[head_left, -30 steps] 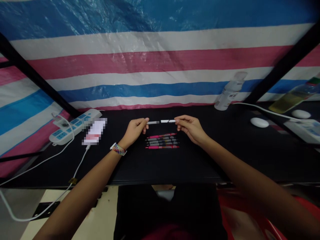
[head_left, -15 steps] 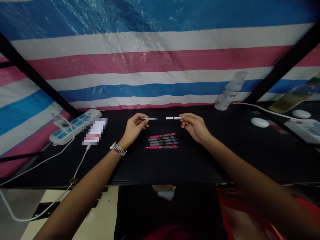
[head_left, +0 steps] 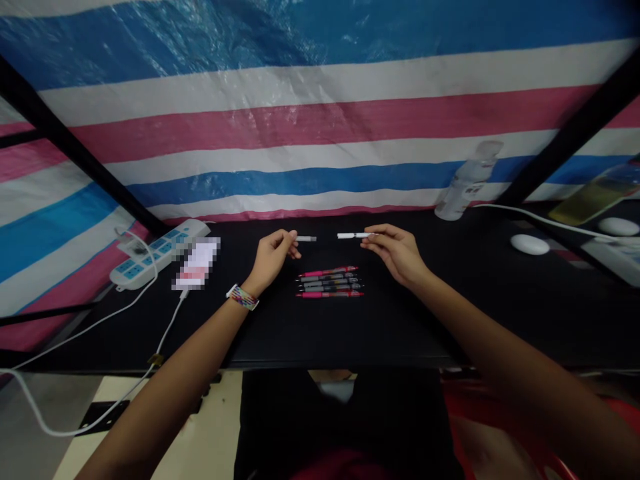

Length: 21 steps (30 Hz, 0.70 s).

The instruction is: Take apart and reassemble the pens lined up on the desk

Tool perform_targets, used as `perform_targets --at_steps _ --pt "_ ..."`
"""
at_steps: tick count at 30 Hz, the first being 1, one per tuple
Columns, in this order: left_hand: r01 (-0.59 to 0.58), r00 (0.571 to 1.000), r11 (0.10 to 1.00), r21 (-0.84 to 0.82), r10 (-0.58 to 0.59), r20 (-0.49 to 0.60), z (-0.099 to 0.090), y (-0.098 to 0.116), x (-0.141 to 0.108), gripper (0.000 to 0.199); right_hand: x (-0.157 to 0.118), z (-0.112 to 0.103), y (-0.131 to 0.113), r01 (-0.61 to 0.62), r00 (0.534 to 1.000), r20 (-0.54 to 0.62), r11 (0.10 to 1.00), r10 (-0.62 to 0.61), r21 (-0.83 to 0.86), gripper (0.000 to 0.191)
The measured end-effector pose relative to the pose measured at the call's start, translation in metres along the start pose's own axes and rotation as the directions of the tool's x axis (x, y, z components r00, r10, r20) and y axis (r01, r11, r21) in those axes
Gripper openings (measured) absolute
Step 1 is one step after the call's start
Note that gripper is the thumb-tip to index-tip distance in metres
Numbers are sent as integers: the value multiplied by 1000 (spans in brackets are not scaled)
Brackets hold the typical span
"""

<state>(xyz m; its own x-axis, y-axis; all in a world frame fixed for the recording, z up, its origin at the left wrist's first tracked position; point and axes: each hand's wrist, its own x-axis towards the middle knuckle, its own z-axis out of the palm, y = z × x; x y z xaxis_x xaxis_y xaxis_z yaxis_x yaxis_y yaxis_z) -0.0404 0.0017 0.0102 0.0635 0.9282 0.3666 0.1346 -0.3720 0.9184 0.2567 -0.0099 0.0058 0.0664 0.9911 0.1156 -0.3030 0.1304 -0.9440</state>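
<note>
My left hand (head_left: 277,257) is closed, pinching a slim pen piece (head_left: 307,239) with a pale, greyish barrel that points right. Opposite it, my right hand (head_left: 395,252) pinches a white pen piece (head_left: 346,235) with a dark mark along it, pointing left. The two pieces face each other end to end with a gap between them. I cannot make out whether the white piece is a cap or a barrel. Just below, between my hands, several pens (head_left: 330,283) lie side by side on the black table (head_left: 320,333), pink ones outermost and grey ones between.
At left are a white power strip (head_left: 160,253), a charging phone (head_left: 197,263) and its white cable (head_left: 170,323). A clear bottle (head_left: 465,183), a white mouse-like object (head_left: 530,245) and a bottle of yellowish liquid (head_left: 590,197) stand at right. Striped sheeting (head_left: 320,127) hangs behind.
Both hands still hold their pen pieces. The gap between the pieces is slightly wider, and the right hand's grip has shifted a little. The whole view has moved slightly, shifting the scene right.
</note>
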Motion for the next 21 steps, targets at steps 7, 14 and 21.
perform_targets --at_steps 7,14,21 --pt "39 998 997 71 -36 -46 -1 4 -1 66 1 -2 -1 15 1000 -10 1000 -15 1 18" --pt "38 999 998 52 -37 -22 0 4 -1 59 -2 0 -5 -43 999 -29 999 43 2 13" --pt "10 1000 997 74 -10 -4 -1 4 -1 61 -3 2 -7 -63 998 -22 998 62 -5 13"
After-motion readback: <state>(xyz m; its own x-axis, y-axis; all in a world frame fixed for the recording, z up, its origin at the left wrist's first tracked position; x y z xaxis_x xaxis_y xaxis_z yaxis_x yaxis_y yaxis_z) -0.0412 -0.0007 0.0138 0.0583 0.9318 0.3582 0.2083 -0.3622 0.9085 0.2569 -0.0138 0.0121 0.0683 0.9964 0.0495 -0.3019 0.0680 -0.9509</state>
